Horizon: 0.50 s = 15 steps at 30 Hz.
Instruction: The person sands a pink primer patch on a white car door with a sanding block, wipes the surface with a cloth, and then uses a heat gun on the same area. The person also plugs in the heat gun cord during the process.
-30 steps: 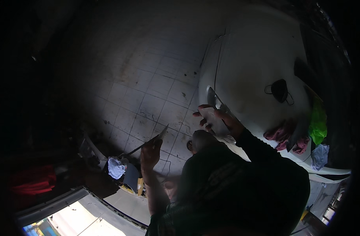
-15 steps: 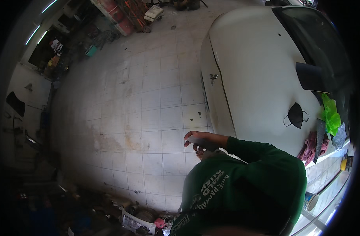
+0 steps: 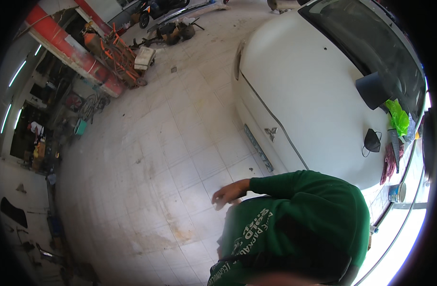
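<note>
My right hand (image 3: 229,193), at the end of a green sleeve (image 3: 275,185), reaches left across my chest. Its fingers curl downward around a small pale thing (image 3: 219,205) that I cannot make out. Only a sliver of skin, perhaps my left hand (image 3: 235,201), shows just under the right wrist; its fingers are hidden behind my torso. Both are above the tiled floor, in front of a white car (image 3: 295,90), and neither touches it.
On the car's hood lie a black face mask (image 3: 372,141), a dark sheet (image 3: 372,90), a bright green plastic bag (image 3: 398,116) and a maroon cloth (image 3: 388,164). A can (image 3: 397,192) stands right. Far left are a red pillar (image 3: 70,47) and an orange hand truck (image 3: 118,59).
My view has swung, bringing more of the far workshop into sight. The grey flat piece seen in my right hand is no longer visible. My left fingers have slipped mostly out of sight.
</note>
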Each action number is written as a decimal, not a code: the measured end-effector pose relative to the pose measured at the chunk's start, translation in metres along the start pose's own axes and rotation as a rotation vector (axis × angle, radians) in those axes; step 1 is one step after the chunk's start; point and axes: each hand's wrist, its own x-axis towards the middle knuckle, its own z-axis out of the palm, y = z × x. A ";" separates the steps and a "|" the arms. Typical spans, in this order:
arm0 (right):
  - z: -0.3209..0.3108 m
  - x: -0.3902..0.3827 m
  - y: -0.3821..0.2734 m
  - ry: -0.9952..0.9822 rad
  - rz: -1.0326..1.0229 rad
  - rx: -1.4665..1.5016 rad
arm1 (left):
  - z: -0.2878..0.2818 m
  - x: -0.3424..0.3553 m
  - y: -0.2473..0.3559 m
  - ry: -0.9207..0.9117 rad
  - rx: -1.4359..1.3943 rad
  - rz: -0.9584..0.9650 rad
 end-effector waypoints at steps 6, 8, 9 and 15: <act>-0.092 -0.022 -0.003 0.360 0.079 0.365 | -0.203 0.169 0.104 0.029 0.507 0.222; -0.124 -0.023 -0.007 0.527 0.061 0.511 | -0.263 0.224 0.172 0.159 0.517 0.229; -0.137 -0.020 -0.006 0.584 -0.015 0.603 | -0.286 0.243 0.216 0.240 0.475 0.216; -0.235 0.021 -0.003 0.717 -0.308 1.126 | -0.332 0.322 0.437 0.219 0.190 0.413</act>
